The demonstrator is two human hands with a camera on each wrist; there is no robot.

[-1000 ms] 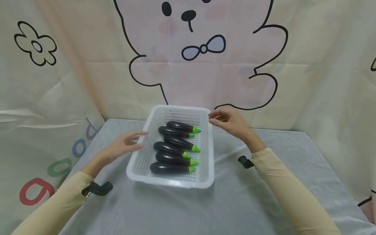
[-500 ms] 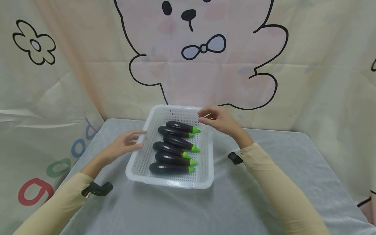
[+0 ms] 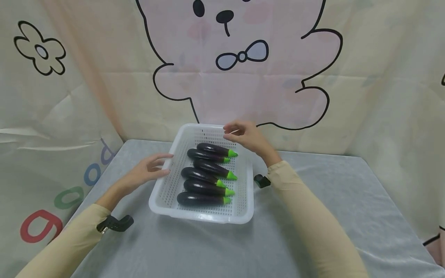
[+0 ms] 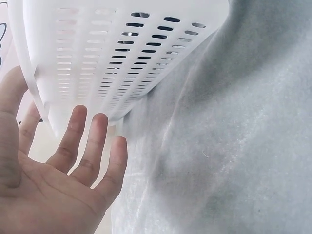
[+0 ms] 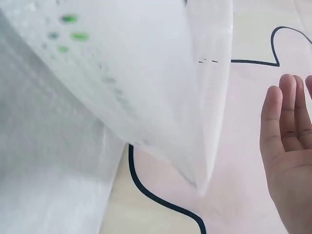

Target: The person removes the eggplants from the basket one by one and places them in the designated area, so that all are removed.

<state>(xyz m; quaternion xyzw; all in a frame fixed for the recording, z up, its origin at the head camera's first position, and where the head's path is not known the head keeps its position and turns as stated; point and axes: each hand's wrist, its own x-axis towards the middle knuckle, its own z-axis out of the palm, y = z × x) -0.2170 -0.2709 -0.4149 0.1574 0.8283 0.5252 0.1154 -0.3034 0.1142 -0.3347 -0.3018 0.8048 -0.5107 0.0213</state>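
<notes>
A white perforated plastic basket [image 3: 205, 218] sits on the cloth-covered table. Inside lie several dark purple eggplants [image 3: 205, 187] with bright green stem ends, stacked in a rough column. My left hand [image 3: 146, 170] is at the basket's left rim, thumb and fingers loosely parted. In the left wrist view this hand [image 4: 58, 190] has its fingers spread beside the slotted basket wall [image 4: 75, 68]. Over the far right corner hovers my right hand [image 3: 247, 136], fingers relaxed and holding nothing. The right wrist view shows that hand [image 5: 290, 141] apart from the basket's rim [image 5: 214, 97].
Grey cloth [image 3: 215, 251] covers the table, extending in front of the basket and to its right. A printed curtain [image 3: 236, 92] hangs right behind the table's far edge. Black straps [image 3: 114, 223] hang at the wrists over beige sleeves [image 3: 313, 216].
My right hand has moved left along the basket's far right corner, from beside the rim to above the far rim. My left hand, the basket and the eggplants have hardly moved.
</notes>
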